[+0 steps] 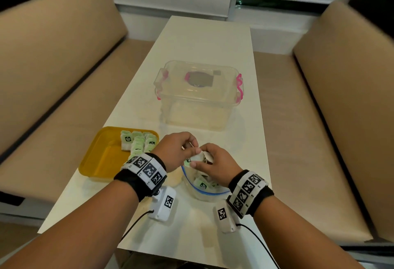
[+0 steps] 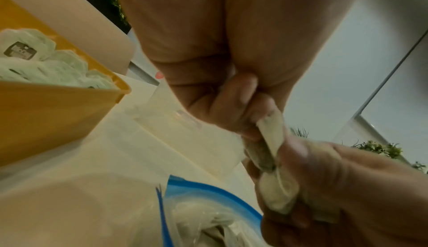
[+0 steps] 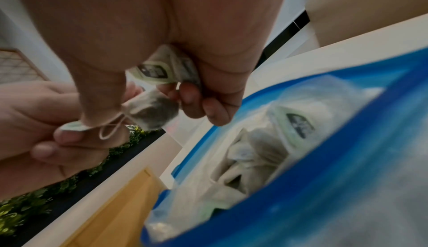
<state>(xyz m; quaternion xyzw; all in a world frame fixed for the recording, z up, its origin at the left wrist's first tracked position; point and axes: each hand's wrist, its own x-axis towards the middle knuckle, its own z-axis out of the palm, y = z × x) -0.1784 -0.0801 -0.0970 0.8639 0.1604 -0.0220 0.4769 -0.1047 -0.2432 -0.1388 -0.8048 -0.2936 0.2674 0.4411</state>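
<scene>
Both hands meet just above an open zip bag (image 1: 215, 194) with a blue rim, which holds several tea bags (image 1: 201, 184). My right hand (image 1: 202, 160) grips a small bunch of tea bags (image 3: 162, 69) in its curled fingers. One tea bag (image 3: 152, 111) hangs out from under its thumb. My left hand (image 1: 189, 149) pinches that tea bag's tag (image 3: 71, 127) and looped string. In the left wrist view the left fingertips (image 2: 243, 93) press on the paper pouch (image 2: 271, 133) against the right hand (image 2: 324, 187).
A yellow tray (image 1: 100, 158) with several tea bags (image 1: 138, 143) laid in rows sits to the left. Behind the hands stands a clear lidded box (image 1: 198, 98) with pink latches. The narrow white table (image 1: 209, 40) runs between two tan benches (image 1: 53, 55).
</scene>
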